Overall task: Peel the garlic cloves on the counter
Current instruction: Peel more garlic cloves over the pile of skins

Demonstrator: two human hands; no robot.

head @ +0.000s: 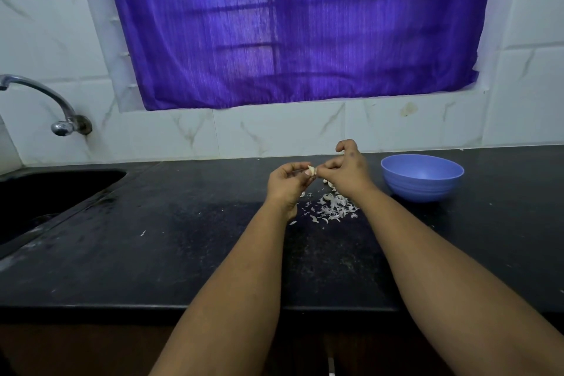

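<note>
Clove (311, 170): pale, held up over the counter (152, 238), between my two hands, near the back wall.
Left hand (288, 181): fingers curled, thumb and fingertips pinched on the clove's left side.
Right hand (346, 171): thumb and forefinger pressed together on the clove's right end; one finger crooked up above the rest.
Skins (334, 207): loose pile of white papery flakes on the counter just under and in front of my right wrist; a few stray bits scattered to the left, one lone flake farther out toward the sink (45, 192).
More cloves: a couple of pale lumps at the back edge of the pile, partly hidden by my right hand; cannot tell if peeled.
Bowl (422, 175): blue, upright, right of my right hand, near it but apart; inside looks bare from here.
Tap (45, 101): chrome, on the tiled wall above the sink, far left.
Curtain (290, 24): purple, hanging over the window behind the counter.
</note>
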